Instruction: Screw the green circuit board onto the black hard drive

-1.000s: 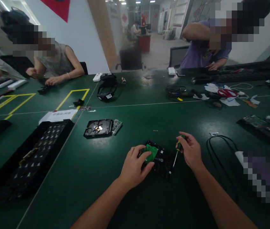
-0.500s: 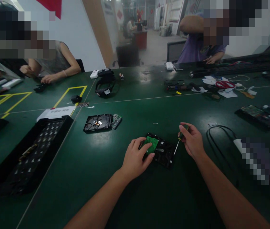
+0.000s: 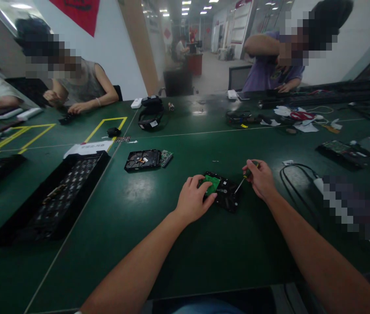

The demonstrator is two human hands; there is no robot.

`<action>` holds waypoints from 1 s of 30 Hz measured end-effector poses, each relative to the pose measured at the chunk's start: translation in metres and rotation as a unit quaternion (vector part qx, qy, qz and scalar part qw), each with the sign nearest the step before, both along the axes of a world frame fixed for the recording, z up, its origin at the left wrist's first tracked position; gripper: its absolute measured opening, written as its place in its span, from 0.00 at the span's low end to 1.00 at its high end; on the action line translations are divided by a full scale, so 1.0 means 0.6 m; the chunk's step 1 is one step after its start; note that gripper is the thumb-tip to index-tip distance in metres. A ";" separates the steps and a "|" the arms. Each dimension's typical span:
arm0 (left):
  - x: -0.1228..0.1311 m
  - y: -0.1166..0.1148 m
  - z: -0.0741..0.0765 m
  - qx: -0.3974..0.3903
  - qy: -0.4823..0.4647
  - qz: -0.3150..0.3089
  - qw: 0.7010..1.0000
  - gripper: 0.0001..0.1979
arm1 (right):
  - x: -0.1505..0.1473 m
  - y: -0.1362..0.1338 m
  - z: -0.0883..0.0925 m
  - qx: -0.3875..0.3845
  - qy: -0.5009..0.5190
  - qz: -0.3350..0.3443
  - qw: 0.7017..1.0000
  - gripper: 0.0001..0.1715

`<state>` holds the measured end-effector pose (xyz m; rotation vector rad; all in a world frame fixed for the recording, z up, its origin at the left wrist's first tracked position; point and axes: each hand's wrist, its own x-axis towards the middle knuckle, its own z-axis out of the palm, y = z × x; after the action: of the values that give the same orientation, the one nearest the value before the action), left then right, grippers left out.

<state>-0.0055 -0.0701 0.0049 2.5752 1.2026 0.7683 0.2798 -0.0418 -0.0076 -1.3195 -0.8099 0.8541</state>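
Note:
A black hard drive [image 3: 227,202] lies on the green table in front of me, a green circuit board [image 3: 212,183] on its left part. My left hand [image 3: 194,197] grips the drive's left end, fingers bent over the board and thumb along the near side. In my right hand [image 3: 261,179] is a screwdriver [image 3: 247,173] with a dark green and yellow handle, held in closed fingers. Its thin shaft slants down to the left, with the tip at the right part of the drive. Whether the tip sits in a screw is too small to tell.
Another hard drive [image 3: 142,160] with a loose circuit board [image 3: 166,158] lies further left. A long black tray [image 3: 57,198] stands beyond it. Small screws [image 3: 215,161] lie behind my drive. At right are a black cable [image 3: 298,165] and another drive [image 3: 342,152]. Co-workers sit opposite.
The screwdriver's tip has shifted from the drive's right edge inward over its face, and the shaft leans more. My left hand keeps its grip. The camera view has tilted upward.

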 end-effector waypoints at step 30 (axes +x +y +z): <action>0.034 -0.035 -0.010 0.064 0.033 0.000 0.997 0.20 | -0.067 -0.006 0.040 0.221 -0.308 0.000 0.925 0.42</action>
<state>0.0150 -0.0911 -0.0009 2.7240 1.2086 0.7906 0.2398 -0.0451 0.0163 -1.1772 -1.4014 0.2078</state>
